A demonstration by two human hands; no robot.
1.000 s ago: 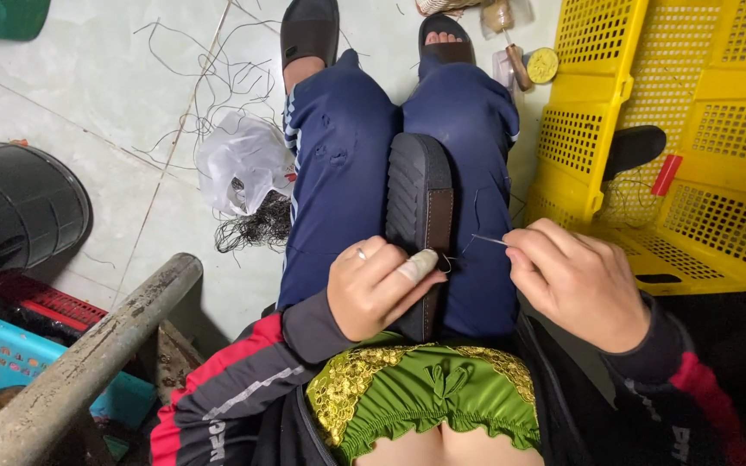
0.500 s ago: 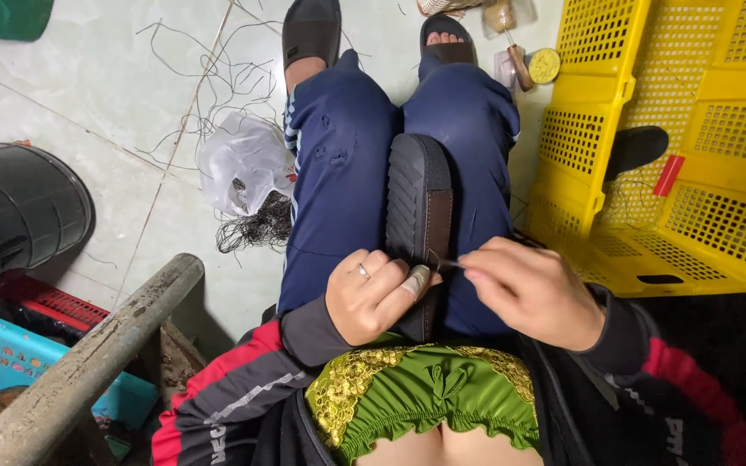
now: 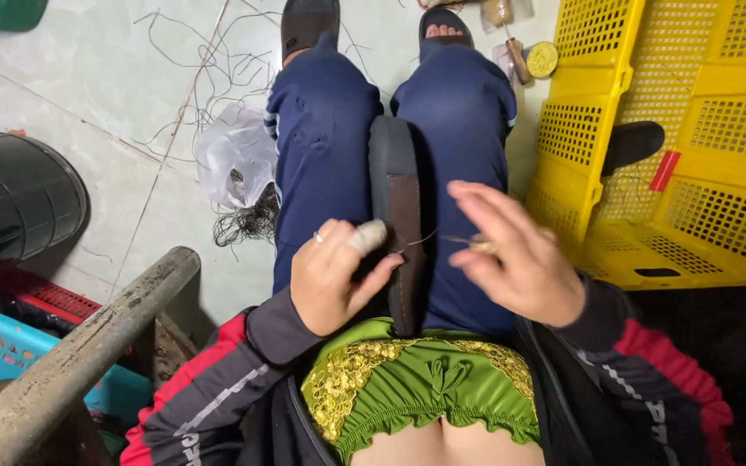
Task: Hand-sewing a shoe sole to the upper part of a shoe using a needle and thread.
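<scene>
Head view, looking down: yellow crates (image 3: 692,129) stand at the right, a dark shoe (image 3: 397,198) lies wedged between the knees. Left hand (image 3: 338,276) grips the shoe's edge; right hand (image 3: 515,259) pinches a needle (image 3: 464,241) beside it, thread (image 3: 420,239) running to the shoe.

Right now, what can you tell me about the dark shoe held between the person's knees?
The shoe is dark, with a brown sole turned toward the camera and a black rounded edge. It stands on edge, wedged between the blue trouser legs, toe pointing away. The left hand, one finger wrapped in tape, grips its near end. The right hand holds a needle beside it, a thin thread running to the sole.
</scene>
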